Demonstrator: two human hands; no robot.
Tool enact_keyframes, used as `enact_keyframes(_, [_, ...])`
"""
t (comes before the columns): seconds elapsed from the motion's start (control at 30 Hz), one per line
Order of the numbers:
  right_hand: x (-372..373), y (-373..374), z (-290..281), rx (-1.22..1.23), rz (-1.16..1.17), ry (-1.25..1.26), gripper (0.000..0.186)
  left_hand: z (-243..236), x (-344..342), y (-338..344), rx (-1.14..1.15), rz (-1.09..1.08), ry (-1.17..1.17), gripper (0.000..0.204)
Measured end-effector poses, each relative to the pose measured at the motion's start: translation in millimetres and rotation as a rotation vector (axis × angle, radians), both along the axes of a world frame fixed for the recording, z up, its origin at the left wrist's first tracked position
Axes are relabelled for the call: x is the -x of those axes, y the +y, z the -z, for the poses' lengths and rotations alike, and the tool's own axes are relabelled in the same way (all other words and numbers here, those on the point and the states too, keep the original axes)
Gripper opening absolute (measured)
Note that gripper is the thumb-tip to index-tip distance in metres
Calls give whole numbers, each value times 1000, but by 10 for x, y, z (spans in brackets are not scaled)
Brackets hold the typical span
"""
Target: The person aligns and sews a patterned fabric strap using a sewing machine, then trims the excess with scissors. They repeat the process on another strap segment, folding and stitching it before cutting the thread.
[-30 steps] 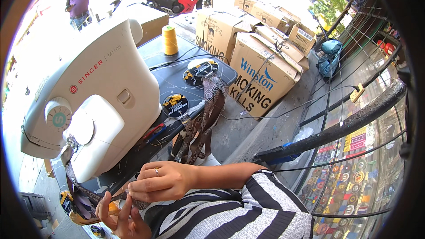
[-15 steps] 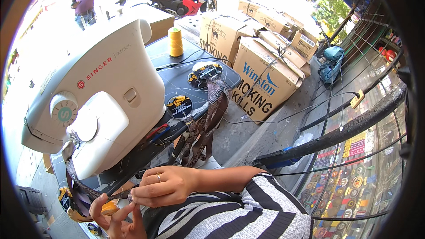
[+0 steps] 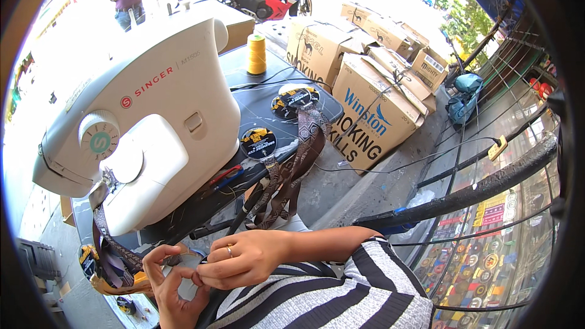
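Strap point(image 3: 100, 216) being held at sewing machine point(image 3: 210, 94), seemingly unfinished; discs point(image 3: 258, 143) being supported by bench point(image 3: 256, 102), seemingly already strapped. Left hand point(image 3: 177, 286), right hand point(image 3: 247, 259) being held fingertips together; grip cannot be told.

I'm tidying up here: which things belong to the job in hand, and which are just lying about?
Likely the job's:
sewing machine
patterned ribbon hanging at its front
ribboned round medals
yellow thread cone

Apparently just lying about:
cardboard boxes
blue bag
motorcycle

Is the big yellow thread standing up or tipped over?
Standing up: the yellow thread spool rests on one end on the dark table, its other end pointing up.
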State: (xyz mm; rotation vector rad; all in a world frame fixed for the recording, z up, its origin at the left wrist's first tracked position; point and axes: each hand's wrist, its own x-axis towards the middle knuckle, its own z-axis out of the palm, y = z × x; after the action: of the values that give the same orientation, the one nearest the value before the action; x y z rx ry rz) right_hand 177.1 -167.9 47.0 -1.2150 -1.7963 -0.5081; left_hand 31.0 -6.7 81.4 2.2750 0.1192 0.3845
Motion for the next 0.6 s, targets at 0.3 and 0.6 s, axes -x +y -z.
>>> enact_keyframes(0.3, [-65,-4,67,28,32,17,24,54,-61,86,-163,55,-143,19])
enact_keyframes(0.6, [101,55,11,-17,150,170,29,88,-26,111,-193,15,-367,19])
